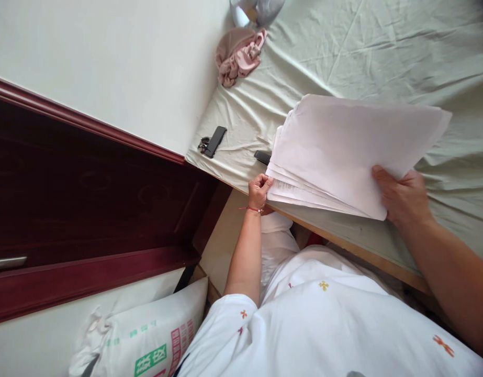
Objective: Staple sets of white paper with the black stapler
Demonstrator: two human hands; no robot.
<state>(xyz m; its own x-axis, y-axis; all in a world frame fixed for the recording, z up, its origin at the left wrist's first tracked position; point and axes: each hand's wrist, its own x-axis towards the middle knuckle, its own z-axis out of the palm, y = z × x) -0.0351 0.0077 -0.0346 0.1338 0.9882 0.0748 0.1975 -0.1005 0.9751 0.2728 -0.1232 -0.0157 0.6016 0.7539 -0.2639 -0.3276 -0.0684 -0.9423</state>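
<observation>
A stack of white paper sheets (343,152) is held above the near edge of a cloth-covered table (319,57). The sheets are slightly fanned out at their lower left, where faint print shows on one of them. My left hand (259,189) pinches the stack's left corner between thumb and fingers. At the lower right edge, my right hand (406,196) grips the sheets with its thumb on top; its fingers are partly hidden beneath. A dark flat object (262,156) lies on the cloth, partly covered by the paper.
A black case (215,142) beside small dark items lies near the table's left corner. Pink crumpled cloth (241,56) and a shiny silvery object (260,11) are farther back. A dark red door (88,178) stands at left, above a white printed sack (150,330).
</observation>
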